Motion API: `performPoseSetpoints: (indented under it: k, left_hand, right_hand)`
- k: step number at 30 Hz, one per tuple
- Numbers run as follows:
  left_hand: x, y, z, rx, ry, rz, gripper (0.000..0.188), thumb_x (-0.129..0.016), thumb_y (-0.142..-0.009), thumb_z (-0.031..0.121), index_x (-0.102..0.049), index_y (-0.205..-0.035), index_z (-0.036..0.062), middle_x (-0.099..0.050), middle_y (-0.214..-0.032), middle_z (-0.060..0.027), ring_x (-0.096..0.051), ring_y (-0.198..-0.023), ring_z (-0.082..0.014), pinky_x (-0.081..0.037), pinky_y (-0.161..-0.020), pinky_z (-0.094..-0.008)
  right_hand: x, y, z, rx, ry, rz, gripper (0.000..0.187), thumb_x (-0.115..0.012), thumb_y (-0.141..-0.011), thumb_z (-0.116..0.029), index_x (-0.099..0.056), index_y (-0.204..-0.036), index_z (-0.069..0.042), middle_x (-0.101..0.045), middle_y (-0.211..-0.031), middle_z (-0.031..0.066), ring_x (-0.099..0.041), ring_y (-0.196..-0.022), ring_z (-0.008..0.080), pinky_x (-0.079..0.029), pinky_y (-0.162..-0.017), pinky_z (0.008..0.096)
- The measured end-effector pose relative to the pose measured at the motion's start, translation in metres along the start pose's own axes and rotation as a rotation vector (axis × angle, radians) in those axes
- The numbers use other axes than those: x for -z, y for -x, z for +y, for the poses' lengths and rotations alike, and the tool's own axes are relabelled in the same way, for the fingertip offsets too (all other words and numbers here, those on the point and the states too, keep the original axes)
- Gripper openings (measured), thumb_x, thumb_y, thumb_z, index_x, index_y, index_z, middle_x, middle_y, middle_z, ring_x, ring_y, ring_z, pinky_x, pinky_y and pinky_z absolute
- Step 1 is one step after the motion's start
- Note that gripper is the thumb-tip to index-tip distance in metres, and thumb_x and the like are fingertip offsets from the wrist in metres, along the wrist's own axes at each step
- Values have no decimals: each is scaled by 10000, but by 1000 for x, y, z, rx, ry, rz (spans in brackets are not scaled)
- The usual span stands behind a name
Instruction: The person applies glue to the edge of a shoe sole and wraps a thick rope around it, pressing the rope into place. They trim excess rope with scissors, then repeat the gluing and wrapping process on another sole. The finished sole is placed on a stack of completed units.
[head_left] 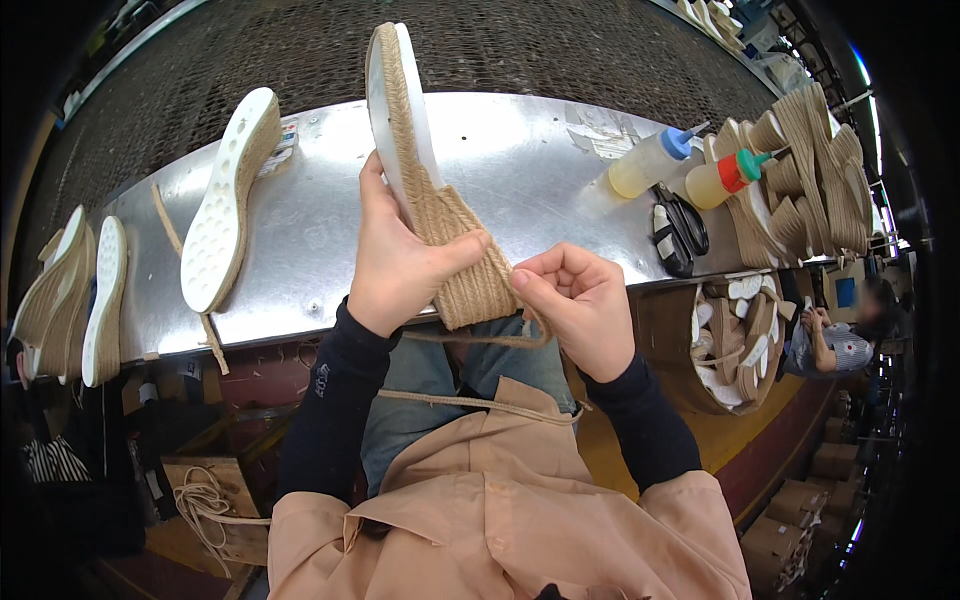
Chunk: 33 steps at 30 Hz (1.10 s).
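A wedge shoe sole [478,292], wrapped in tan braided jute with a white edge, is held up over the front edge of the bench, toe end away from me. My left hand [405,245] grips it around the middle, the thumb pressed on the jute side. At the right edge of the heel, my right hand [580,300] is closed in a pinch on a jute cord [515,343], its fingertips touching the sole. The cord loops below the heel; a length of cord [465,401] also crosses my lap. Exactly where the cord meets the sole is hidden by my fingers.
On the metal bench [320,150] lie a white-bottomed wedge sole [225,210] and, far left, more soles [105,300]. To the right are a blue-capped bottle [645,165], a green-capped bottle [715,182], a black-handled tool [676,232] and stacked soles [800,180]. A person [835,340] sits beyond.
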<state>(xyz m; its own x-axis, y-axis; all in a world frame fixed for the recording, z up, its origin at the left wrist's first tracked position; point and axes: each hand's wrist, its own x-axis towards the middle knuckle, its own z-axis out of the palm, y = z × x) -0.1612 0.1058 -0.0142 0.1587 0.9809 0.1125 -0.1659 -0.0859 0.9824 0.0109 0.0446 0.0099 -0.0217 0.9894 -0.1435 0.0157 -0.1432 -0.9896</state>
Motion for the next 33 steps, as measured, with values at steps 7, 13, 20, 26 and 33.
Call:
performPoseSetpoints:
  k: [7,13,20,26,33]
  left_hand:
    - [0,1,1,-19,-14,-6,846,-733,-678,15,-156,-1294,-29,-465,-1061,-137,-602,-961,-223,-549,-792,-328]
    - [-1,0,2,-4,13,-9,945,-739,-655,28,-93,-1339,-51,-465,-1073,-165,-581,-963,-212,-535,-792,-313]
    - [0,4,6,-16,-57,-34,1066,-790,-610,88,-54,-1371,-40,-460,-1086,-154,-556,-1003,-222,-508,-820,-318]
    - [-1,6,0,-60,-123,-29,1176,-805,-555,114,-2,-1403,-25,-437,-1118,-151,-528,-1026,-231,-499,-831,-334]
    - [-5,2,-3,-107,-131,-21,1064,-805,-561,56,-114,-1370,31,-420,-1066,-98,-573,-977,-226,-537,-808,-357]
  right_hand:
    - [-7,3,3,67,30,59,76,-650,-839,-44,-621,-824,24,-637,-686,27,-560,-591,23,-441,-530,160]
    - [-10,5,5,100,113,109,56,-645,-825,-23,-622,-804,24,-636,-678,27,-555,-595,18,-444,-532,167]
    - [-9,3,4,50,107,101,70,-647,-811,-26,-605,-784,23,-618,-655,20,-536,-571,18,-439,-522,167]
    - [-10,-1,10,40,53,90,89,-644,-816,-35,-570,-798,12,-594,-629,8,-499,-529,9,-401,-475,166]
    - [11,-2,3,-98,23,-66,140,-646,-867,-93,-548,-827,-1,-574,-622,-6,-466,-501,2,-360,-443,169]
